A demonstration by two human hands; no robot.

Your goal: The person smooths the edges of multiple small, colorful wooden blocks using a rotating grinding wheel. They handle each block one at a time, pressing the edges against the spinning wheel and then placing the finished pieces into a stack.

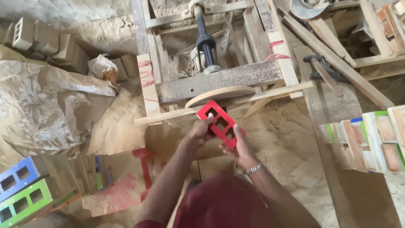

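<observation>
Both my hands hold a flat red wooden frame (220,122) with three rectangular cut-outs, tilted diagonally. My left hand (199,131) grips its upper left edge, fingers curled over the rim. My right hand (237,147), with a metal bracelet at the wrist, grips the lower right end, one finger along the edge. The frame is just in front of a round wooden sanding disc (219,95) on a rough wooden machine stand (219,80) with a motor (205,50) behind it.
Sawdust covers the ground. Blue and green frames (21,190) lie at lower left, a stack of coloured-edged blocks (367,139) at right. A crumpled paper sack (46,105) lies left, unpainted blocks (42,40) behind it. A hammer (322,71) and planks lie upper right.
</observation>
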